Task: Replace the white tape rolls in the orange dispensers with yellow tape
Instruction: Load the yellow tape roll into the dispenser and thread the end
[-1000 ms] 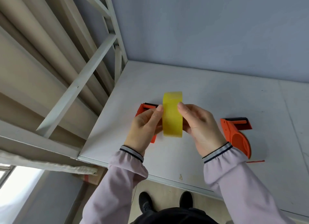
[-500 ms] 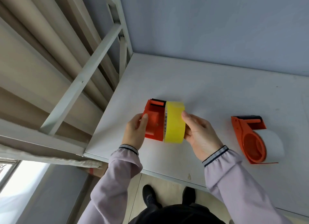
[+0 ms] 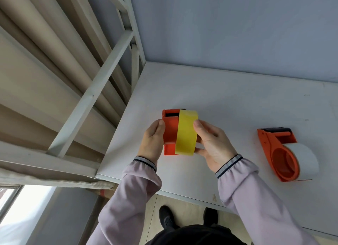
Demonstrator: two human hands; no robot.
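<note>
An orange tape dispenser (image 3: 170, 131) is held upright over the white table, my left hand (image 3: 152, 142) gripping its left side. A yellow tape roll (image 3: 186, 133) is pressed against the dispenser's right side, and my right hand (image 3: 212, 144) grips the roll with thumb below and fingers on its face. How far the roll sits on the hub is hidden. To the right, a second orange dispenser (image 3: 278, 153) lies on the table with a white tape roll (image 3: 303, 158) in it.
The white table (image 3: 228, 98) meets a pale blue wall (image 3: 228, 25) at the back. A white metal frame (image 3: 87, 102) and beige panels stand along the table's left side. The table's front edge runs just above my black shoes (image 3: 166, 219) on the floor.
The yellow roll went from held alone in front of the dispenser to pressed against the orange dispenser's side. My left hand shifted onto the dispenser body. The view moved, bringing the second dispenser fully in.
</note>
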